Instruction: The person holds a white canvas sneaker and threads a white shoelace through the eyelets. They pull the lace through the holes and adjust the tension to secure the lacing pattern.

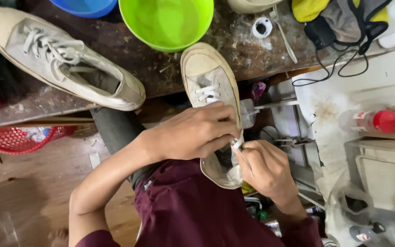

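Head view: 2 bare hands are seen from above, working on 1 shoe held over the lap.
Held shoe (206, 75): a worn cream canvas sneaker with white laces, toe resting on the edge of the surface (129, 50), heel toward the body, just under the fingers of both hands.
Left hand (197, 132): laid across the middle of the held shoe, fingers curled and closed over its upper; the thumb and forefinger are pinched beside the right fingers.
Right hand (268, 171): fingers closed around a small white strip or tool (237, 145) at the shoe's side near the heel; what the item is cannot be told.
Contact: the fingertips of both hands are met at the shoe's right edge, touching.
Second shoe (60, 57): a matching cream sneaker lying on the surface, well apart to the left of the left fingers, laces loose.
Green bowl (165, 23): set on the surface beyond the held shoe's toe, away from the fingers.
Blue bowl (85, 7): beside the green one, further left.
Red basket (19, 137): below the surface edge, far left of the left fingers.
Bottle with red cap (376, 121): lying on its side, well to the right of the right fingers.
Black cable (334, 68): trailed over the surface's right end.
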